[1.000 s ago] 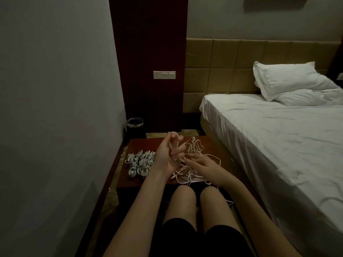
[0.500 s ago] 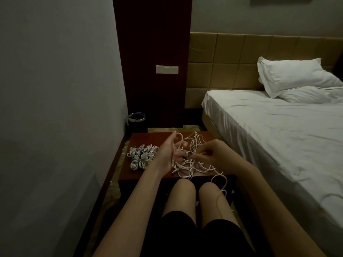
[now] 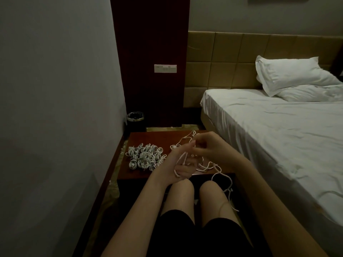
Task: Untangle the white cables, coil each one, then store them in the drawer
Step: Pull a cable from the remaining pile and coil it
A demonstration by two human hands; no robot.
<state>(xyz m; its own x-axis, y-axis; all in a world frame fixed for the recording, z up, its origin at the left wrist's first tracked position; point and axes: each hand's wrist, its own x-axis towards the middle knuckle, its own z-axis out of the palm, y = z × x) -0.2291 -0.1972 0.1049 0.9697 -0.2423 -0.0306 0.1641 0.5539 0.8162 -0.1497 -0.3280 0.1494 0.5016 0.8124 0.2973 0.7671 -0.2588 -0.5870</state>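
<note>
At the frame's centre, the left hand (image 3: 179, 165) grips loops of a white cable (image 3: 215, 166) while the right hand (image 3: 209, 145) fingers pinch its strand above the table (image 3: 148, 138). Winding should stay even and snug, with the tail drawn clear of the tangle (image 3: 187, 140); coiled cables (image 3: 145, 156) lie left of centre.

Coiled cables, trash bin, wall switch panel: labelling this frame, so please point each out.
coiled cables (image 3: 145, 157), head view, middle of the pile.
trash bin (image 3: 135, 116), head view, its metal rim.
wall switch panel (image 3: 165, 68), head view, plate centre.
</note>
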